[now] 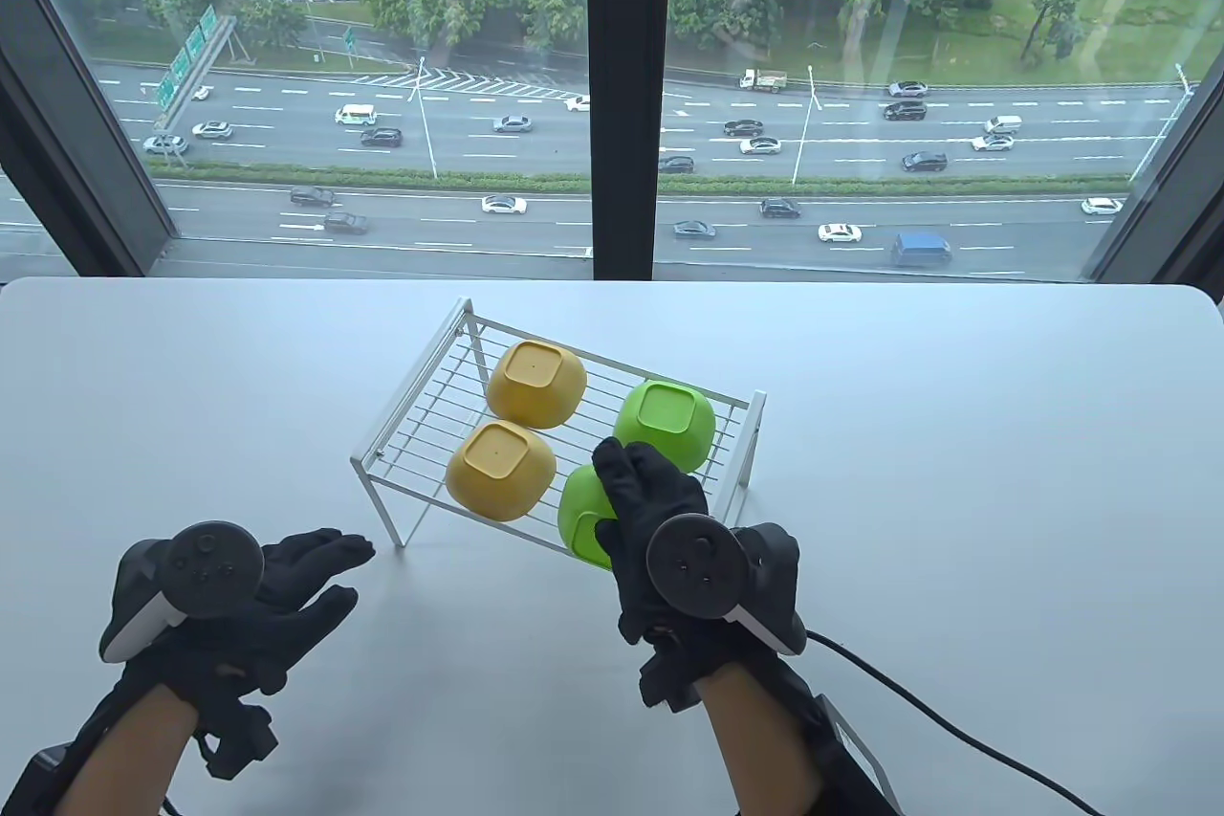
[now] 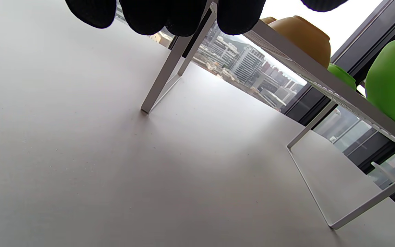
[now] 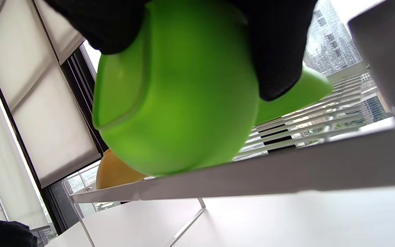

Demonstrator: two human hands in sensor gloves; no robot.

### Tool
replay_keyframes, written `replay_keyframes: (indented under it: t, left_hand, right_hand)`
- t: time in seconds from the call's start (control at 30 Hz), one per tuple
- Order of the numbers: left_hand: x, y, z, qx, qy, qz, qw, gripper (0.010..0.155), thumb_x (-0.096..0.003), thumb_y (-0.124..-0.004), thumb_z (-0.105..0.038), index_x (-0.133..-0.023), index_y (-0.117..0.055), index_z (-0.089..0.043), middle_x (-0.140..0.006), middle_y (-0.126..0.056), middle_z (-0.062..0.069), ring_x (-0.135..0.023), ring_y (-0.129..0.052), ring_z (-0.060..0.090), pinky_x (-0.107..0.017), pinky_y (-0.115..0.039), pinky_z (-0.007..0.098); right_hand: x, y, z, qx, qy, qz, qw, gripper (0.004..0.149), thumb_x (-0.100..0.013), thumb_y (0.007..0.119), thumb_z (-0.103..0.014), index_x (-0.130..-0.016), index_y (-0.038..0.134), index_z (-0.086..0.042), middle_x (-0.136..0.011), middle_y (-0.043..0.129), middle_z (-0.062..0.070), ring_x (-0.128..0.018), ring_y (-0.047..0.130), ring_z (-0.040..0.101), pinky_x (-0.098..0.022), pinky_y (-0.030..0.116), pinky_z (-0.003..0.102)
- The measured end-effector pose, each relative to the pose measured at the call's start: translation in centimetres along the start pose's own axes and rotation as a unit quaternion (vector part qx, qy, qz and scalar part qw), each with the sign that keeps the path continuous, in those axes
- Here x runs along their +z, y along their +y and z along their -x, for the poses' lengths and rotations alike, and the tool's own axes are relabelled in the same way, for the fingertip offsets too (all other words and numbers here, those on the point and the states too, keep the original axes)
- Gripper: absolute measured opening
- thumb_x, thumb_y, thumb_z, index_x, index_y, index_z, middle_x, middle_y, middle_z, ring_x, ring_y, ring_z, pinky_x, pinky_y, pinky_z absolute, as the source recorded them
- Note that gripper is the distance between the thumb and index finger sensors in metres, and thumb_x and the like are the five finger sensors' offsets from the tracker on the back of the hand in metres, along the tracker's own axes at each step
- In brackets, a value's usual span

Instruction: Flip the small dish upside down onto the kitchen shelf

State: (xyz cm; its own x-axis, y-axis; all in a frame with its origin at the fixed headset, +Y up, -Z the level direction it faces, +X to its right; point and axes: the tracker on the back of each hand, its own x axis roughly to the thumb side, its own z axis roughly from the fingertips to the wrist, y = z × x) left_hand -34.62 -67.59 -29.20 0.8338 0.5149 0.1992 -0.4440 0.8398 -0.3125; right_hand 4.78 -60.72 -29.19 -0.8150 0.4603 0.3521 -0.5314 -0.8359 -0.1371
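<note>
Here the near green dish is gripped by the right hand, fingers draped over its upturned base and thumb curled at its side, as the right wrist view shows. It is already inverted and sits at the front right corner of the white wire shelf, its rim meeting the front rail. It seems to tip slightly, though whether the whole rim is seated cannot be told. The left hand is held open above the white table, just off the shelf's near left leg, and holds nothing.

Three other dishes are already set upside down on the grid: two yellow ones on the left and a second green one behind the gripped dish.

The step is judged to be nearly done. To finish it well, the dish should be lowered until the rim lies flat on the wires, and nudged a little back from the front edge so that nothing overhangs. Contact with the green neighbour behind should be avoided. The grip is best released only once the dish rests level, with the fingers lifted straight upward so the light dish is not dragged.
</note>
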Motion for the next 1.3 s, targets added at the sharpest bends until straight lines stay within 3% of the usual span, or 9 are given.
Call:
replay_keyframes:
  t: [0.27, 0.4, 0.57, 0.83, 1.0, 1.3]
  left_hand:
    - [0.1, 0.0, -0.1, 0.002, 0.007, 0.009, 1.0, 0.07, -0.0438, -0.059, -0.059, -0.108, -0.059, -0.032, -0.118, -0.055, 0.008, -0.104, -0.059, 0.041, -0.074, -0.062, 0.062]
    - [0.1, 0.1, -0.1, 0.002, 0.007, 0.009, 1.0, 0.07, -0.0438, -0.059, -0.059, -0.108, -0.059, -0.032, -0.118, -0.055, 0.008, -0.103, -0.059, 0.041, -0.074, -0.062, 0.062]
    - [0.1, 0.1, -0.1, 0.003, 0.008, 0.011, 1.0, 0.07, -0.0439, -0.059, -0.059, -0.108, -0.059, -0.031, -0.118, -0.055, 0.008, -0.103, -0.059, 0.04, -0.074, -0.062, 0.063]
    - [0.1, 0.2, -0.1, 0.003, 0.005, 0.009, 1.0, 0.07, -0.0438, -0.06, -0.059, -0.108, -0.059, -0.031, -0.118, -0.056, 0.008, -0.103, -0.059, 0.041, -0.074, -0.062, 0.063]
    - [0.4, 0.4, -0.2, 0.002, -0.002, -0.004, 1.0, 0.069, -0.0438, -0.06, -0.059, -0.107, -0.06, -0.031, -0.118, -0.057, 0.008, -0.103, -0.06, 0.04, -0.074, -0.061, 0.063]
    - [0.2, 0.2, -0.2, -0.002, -0.005, 0.001, 1.0, 0.069, -0.0438, -0.06, -0.059, -0.107, -0.061, -0.031, -0.117, -0.058, 0.008, -0.103, -0.061, 0.04, -0.074, -0.06, 0.064]
  right_hand:
    - [-1.6, 0.7, 1.9, -0.021, 0.047, -0.047, 0.998, 0.059, -0.049, 0.07, -0.037, -0.107, 0.062, -0.023, -0.111, 0.069, 0.019, -0.08, 0.087, 0.052, -0.052, 0.087, 0.056]
    - [-1.9, 1.1, 2.2, -0.008, 0.059, -0.032, 0.998, 0.056, -0.05, 0.069, -0.039, -0.105, 0.069, -0.026, -0.11, 0.075, 0.017, -0.09, 0.074, 0.049, -0.062, 0.064, 0.069]
    - [-2.3, 1.7, 2.4, 0.048, 0.057, -0.017, 0.997, 0.049, -0.049, 0.079, -0.039, -0.096, 0.082, -0.023, -0.105, 0.08, 0.014, -0.091, 0.073, 0.044, -0.067, 0.057, 0.064]
    - [-2.8, 1.8, 2.0, 0.071, 0.074, -0.03, 0.994, 0.05, -0.049, 0.081, -0.042, -0.095, 0.081, -0.023, -0.103, 0.081, 0.013, -0.091, 0.075, 0.042, -0.069, 0.056, 0.063]
    - [-1.3, 0.1, 1.9, 0.059, 0.048, 0.03, 0.997, 0.058, -0.048, 0.078, -0.049, -0.1, 0.075, -0.025, -0.108, 0.074, 0.013, -0.094, 0.068, 0.042, -0.072, 0.056, 0.06]
    - [2.9, -3.2, 5.1, 0.043, 0.092, 0.031, 0.994, 0.062, -0.048, 0.073, -0.054, -0.103, 0.072, -0.025, -0.111, 0.068, 0.016, -0.097, 0.062, 0.043, -0.073, 0.05, 0.065]
